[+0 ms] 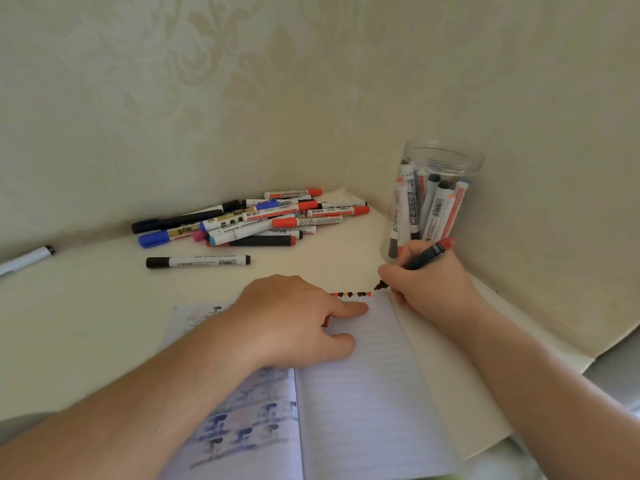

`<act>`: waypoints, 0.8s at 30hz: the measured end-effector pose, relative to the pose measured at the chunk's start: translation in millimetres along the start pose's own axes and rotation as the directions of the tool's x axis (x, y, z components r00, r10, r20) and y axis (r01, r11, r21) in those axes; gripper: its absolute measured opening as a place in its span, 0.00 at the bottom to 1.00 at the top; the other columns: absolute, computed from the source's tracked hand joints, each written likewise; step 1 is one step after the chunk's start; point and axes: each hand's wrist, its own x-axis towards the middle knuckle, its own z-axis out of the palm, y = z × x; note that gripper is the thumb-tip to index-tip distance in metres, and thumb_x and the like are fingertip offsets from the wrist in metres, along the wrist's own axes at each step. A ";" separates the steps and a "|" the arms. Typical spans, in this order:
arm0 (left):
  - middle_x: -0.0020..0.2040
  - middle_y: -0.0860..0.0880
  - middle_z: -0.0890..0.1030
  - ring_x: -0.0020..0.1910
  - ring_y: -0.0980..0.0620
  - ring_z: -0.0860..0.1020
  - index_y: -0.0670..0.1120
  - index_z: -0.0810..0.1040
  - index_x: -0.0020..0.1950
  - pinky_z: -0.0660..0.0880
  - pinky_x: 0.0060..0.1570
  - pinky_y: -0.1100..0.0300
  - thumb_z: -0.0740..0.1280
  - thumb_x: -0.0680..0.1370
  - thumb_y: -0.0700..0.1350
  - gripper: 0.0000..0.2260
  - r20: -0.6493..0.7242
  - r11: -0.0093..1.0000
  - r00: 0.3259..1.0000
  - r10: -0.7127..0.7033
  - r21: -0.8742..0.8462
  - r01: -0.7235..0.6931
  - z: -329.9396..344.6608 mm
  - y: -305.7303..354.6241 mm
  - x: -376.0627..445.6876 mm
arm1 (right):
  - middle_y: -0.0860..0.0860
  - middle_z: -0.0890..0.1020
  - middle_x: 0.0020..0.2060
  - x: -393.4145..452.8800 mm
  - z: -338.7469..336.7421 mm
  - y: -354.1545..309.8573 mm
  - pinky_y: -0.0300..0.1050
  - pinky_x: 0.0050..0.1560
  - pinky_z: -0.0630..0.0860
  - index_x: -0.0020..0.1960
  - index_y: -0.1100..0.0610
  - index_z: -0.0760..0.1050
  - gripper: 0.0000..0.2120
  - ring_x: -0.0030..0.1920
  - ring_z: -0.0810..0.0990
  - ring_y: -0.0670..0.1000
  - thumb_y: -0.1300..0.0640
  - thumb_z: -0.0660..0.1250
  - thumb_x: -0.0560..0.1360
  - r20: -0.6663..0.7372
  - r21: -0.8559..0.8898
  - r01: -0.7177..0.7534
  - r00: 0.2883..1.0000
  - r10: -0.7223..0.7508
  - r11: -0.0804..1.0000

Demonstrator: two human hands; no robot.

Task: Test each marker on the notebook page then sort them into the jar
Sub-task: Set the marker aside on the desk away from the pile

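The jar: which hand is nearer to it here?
Right. The right hand, gripping a marker, sits just in front of the jar; the left hand presses the notebook page, farther away.

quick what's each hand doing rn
Left hand: open, fingers pressing flat on the notebook page.
Right hand: holding a dark marker, tip at the page's top edge.
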 end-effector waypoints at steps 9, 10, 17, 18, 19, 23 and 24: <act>0.52 0.60 0.80 0.53 0.57 0.76 0.82 0.58 0.71 0.77 0.54 0.54 0.58 0.77 0.70 0.23 0.005 1.000 1.000 -0.021 0.004 0.020 -1.9 1.5 -1.5 | 0.60 0.79 0.27 0.8 -0.1 -1.6 0.37 0.27 0.72 0.34 0.58 0.72 0.13 0.23 0.73 0.48 0.62 0.75 0.70 0.058 -0.054 0.030 0.998 -0.027 0.998; 0.52 0.61 0.80 0.53 0.57 0.76 0.82 0.58 0.71 0.77 0.54 0.55 0.58 0.77 0.70 0.23 0.004 1.000 1.000 -0.023 0.005 0.023 -2.2 1.9 -1.7 | 0.59 0.79 0.27 1.4 0.4 -0.7 0.38 0.27 0.72 0.33 0.57 0.71 0.13 0.24 0.73 0.48 0.61 0.75 0.70 0.056 -0.059 0.031 0.998 -0.028 0.998; 0.50 0.60 0.80 0.51 0.58 0.76 0.81 0.58 0.71 0.78 0.52 0.55 0.58 0.77 0.70 0.23 0.002 1.000 1.000 -0.030 -0.003 0.030 -2.1 2.9 -2.7 | 0.54 0.76 0.26 3.5 0.7 2.4 0.39 0.28 0.71 0.33 0.57 0.70 0.13 0.24 0.73 0.49 0.63 0.73 0.69 0.027 -0.039 0.025 0.999 -0.024 0.999; 0.50 0.60 0.80 0.51 0.58 0.76 0.81 0.58 0.71 0.78 0.52 0.55 0.58 0.77 0.70 0.23 0.002 1.000 1.000 -0.030 -0.004 0.030 -2.4 3.1 -3.0 | 0.55 0.76 0.26 2.8 0.2 1.9 0.39 0.28 0.71 0.33 0.57 0.70 0.13 0.24 0.73 0.49 0.63 0.73 0.70 0.041 -0.023 0.019 0.999 -0.018 1.000; 0.51 0.61 0.80 0.51 0.58 0.76 0.81 0.58 0.71 0.77 0.52 0.55 0.58 0.77 0.70 0.23 0.001 1.000 1.000 -0.029 -0.005 0.029 -2.8 3.3 -3.3 | 0.56 0.77 0.26 2.2 0.1 1.4 0.39 0.28 0.71 0.33 0.57 0.70 0.13 0.24 0.72 0.49 0.63 0.74 0.70 0.050 -0.015 0.020 0.999 -0.019 1.000; 0.51 0.62 0.79 0.51 0.58 0.75 0.81 0.58 0.72 0.77 0.52 0.56 0.58 0.77 0.70 0.23 -0.001 1.000 1.000 -0.027 -0.007 0.027 -3.1 3.9 -3.9 | 0.54 0.76 0.26 1.7 1.8 1.0 0.36 0.27 0.69 0.32 0.57 0.71 0.13 0.25 0.71 0.47 0.62 0.75 0.69 0.041 -0.070 0.052 0.998 -0.049 0.996; 0.51 0.62 0.79 0.51 0.58 0.75 0.81 0.58 0.72 0.77 0.52 0.56 0.58 0.77 0.70 0.23 -0.001 1.000 1.000 -0.027 -0.007 0.027 -2.8 3.8 -4.1 | 0.53 0.75 0.26 1.9 2.2 1.1 0.35 0.27 0.68 0.32 0.57 0.70 0.13 0.26 0.69 0.47 0.61 0.74 0.68 0.029 -0.092 0.063 0.998 -0.061 0.994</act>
